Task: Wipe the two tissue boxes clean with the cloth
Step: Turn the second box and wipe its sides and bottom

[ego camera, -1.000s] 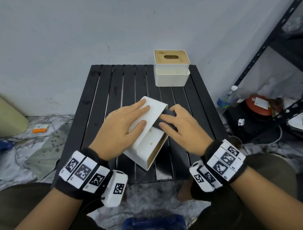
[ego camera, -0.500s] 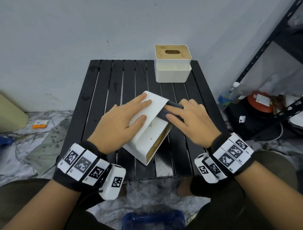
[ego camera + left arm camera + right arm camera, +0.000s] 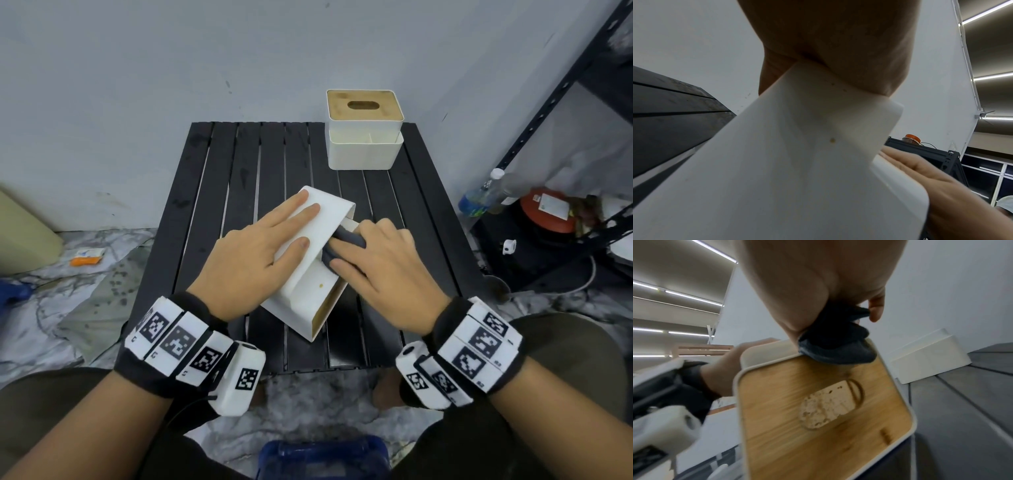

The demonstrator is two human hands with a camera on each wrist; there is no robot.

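Surroundings: black slatted table (image 3: 239,192) set against a pale grey wall (image 3: 171,61); marbled floor sheet beneath, with a small orange packet (image 3: 87,257) lying off to the left. To the right a dark metal shelf frame (image 3: 555,99), a clear bottle with blue label (image 3: 479,197) and an orange-red lidded container (image 3: 548,212) on the floor. A blue object (image 3: 325,459) sits at the bottom edge between the person's knees. Both wrists carry black bands with white coded marker blocks. Second tissue box (image 3: 364,132) stands upright at the table's far right edge, well apart from both hands: smooth white plastic body with rounded corners, wooden lid with an oval slot. The nearer tissue box (image 3: 308,270) lies tipped on its side at the table's middle, its long axis running diagonally; same white shell, a small yellowish speck on the face turned upward, and a bamboo-grained lid (image 3: 824,410) facing the person's right, with tissue showing through its slot. Left hand (image 3: 260,260) lies flat over the box's raised upper part, fingers straight and spread, pressing down rather than gripping. Right hand (image 3: 380,270) sits just beside it on the lower step of the box, fingers curled over a bunched dark grey cloth (image 3: 344,245), soft and folded, which is pressed against the white surface near the lid's rim. The hands nearly meet across the box.
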